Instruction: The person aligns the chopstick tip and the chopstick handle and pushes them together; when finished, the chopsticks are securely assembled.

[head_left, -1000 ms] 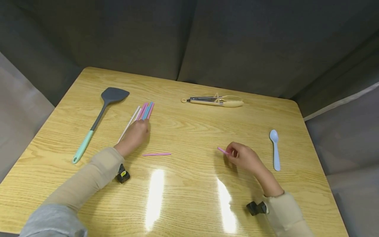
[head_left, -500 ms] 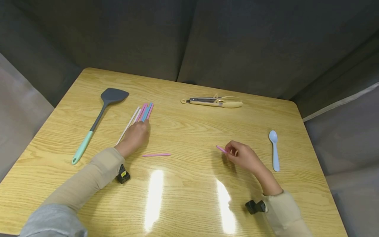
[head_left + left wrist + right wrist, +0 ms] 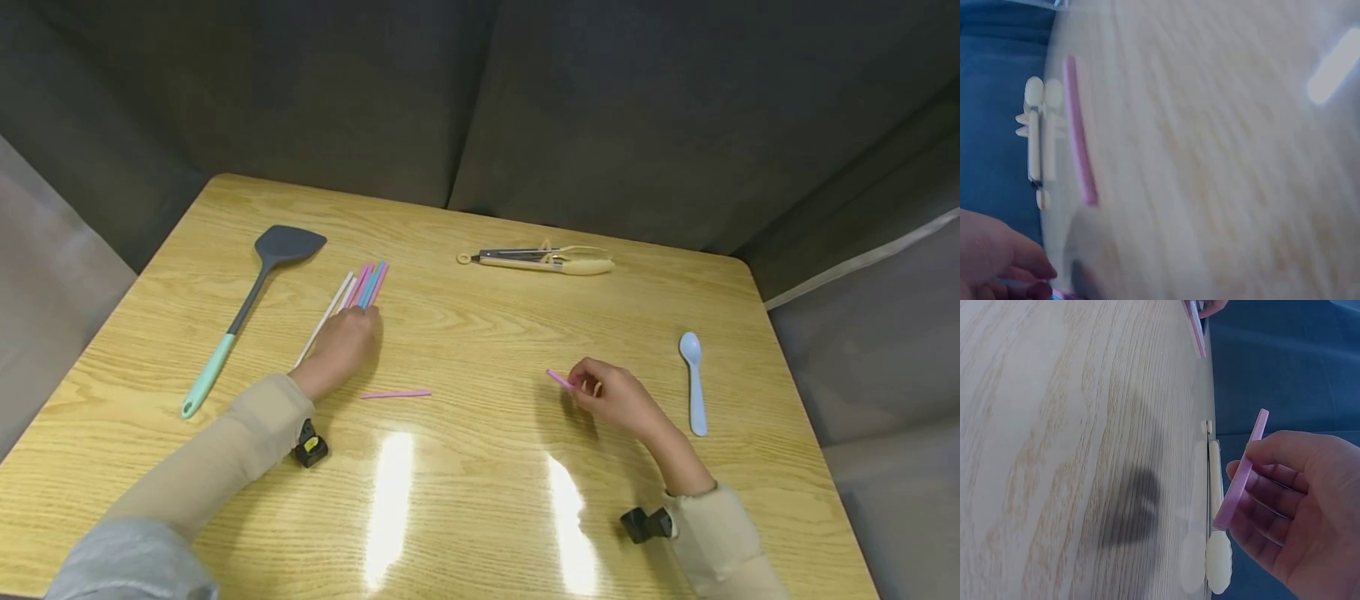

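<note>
My right hand [image 3: 618, 402] pinches a slim pink stick [image 3: 1244, 464] between thumb and fingers, over the right half of the table. The stick slants in the right wrist view, both ends sticking out. My left hand [image 3: 341, 347] grips a fan of thin pink and blue sticks [image 3: 372, 282] at their near ends, which it hides. Its fingertips meet close to the tabletop in the left wrist view. White sticks [image 3: 327, 312] lie along that hand's left side. Between the hands, another pink stick [image 3: 396, 394] lies on the table by itself.
A dark spatula with a mint handle [image 3: 247, 312] lies at the left. Cream-tipped tongs [image 3: 536, 259] lie near the back edge. A pale blue spoon [image 3: 694, 383] is right of my right hand. Dark curtains [image 3: 465, 100] hang behind the table [image 3: 480, 467].
Both hands keep almost the same place and grasp. The whole head view has shifted very slightly, and the pink stick stays in my right hand.
</note>
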The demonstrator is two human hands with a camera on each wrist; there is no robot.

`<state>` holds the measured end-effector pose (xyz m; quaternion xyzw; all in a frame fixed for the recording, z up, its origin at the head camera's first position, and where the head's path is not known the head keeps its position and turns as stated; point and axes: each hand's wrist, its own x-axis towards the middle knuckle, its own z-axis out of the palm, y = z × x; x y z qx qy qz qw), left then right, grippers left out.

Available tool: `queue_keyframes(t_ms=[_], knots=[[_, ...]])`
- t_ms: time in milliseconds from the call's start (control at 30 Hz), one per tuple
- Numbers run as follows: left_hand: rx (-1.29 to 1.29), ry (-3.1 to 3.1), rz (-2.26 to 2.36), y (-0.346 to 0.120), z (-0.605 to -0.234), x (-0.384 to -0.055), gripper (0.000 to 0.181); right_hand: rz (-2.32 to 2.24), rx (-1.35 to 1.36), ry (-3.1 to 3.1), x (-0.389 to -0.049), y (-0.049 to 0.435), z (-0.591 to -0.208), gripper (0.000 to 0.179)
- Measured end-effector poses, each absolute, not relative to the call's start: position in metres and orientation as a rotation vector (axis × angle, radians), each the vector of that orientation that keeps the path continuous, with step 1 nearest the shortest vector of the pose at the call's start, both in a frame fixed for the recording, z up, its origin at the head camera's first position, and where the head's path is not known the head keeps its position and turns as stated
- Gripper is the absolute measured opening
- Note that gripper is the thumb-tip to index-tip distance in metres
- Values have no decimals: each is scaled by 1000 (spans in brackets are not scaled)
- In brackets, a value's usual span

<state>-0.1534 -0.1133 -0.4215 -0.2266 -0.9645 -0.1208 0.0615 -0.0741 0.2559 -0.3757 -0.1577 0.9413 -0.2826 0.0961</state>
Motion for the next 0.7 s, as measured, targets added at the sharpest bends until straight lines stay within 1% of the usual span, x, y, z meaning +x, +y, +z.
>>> queue_keyframes(t_ms=[100, 200, 300, 400, 533, 700], knots=[[-811, -2945, -419, -108, -414, -147, 23, -843, -464, 2791, -74, 256, -375, 6], [-1006, -2984, -491, -102, -407, -137, 28, -841, -465, 2796, -75, 256, -374, 7], [-1196, -2969, -486, -98, -402, -127, 29, -833, -461, 2805, -75, 256, -373, 7], [-1333, -2916, -442, -96, -401, -118, 29, -828, -452, 2813, -76, 256, -373, 7], [-1404, -2869, -380, -95, -402, -110, 27, -830, -442, 2814, -77, 255, -372, 6], [-1415, -2846, -316, -93, -404, -107, 18, -834, -443, 2816, -78, 254, -373, 7]])
